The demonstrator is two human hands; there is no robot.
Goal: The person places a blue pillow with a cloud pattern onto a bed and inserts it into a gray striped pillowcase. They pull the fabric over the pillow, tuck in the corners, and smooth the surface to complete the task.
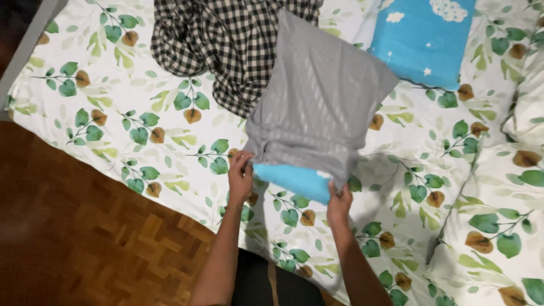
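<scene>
At the near edge of the leaf-printed white bedsheet (170,141), a grey, faintly striped fabric pillowcase (320,102) covers most of a bright blue pillow (292,180), whose open end still shows. Left hand (240,175): fingers pinched closed on the left corner of the case mouth. Right hand (339,204): fingers gripping the right corner. Judged good practice: keep both grips level, draw the hem evenly over the exposed end, and shake so the pillow seats into the far corners. Beyond lie a black-and-cream checked cloth (226,39) and a second blue, cloud-printed pillow (425,37).
</scene>
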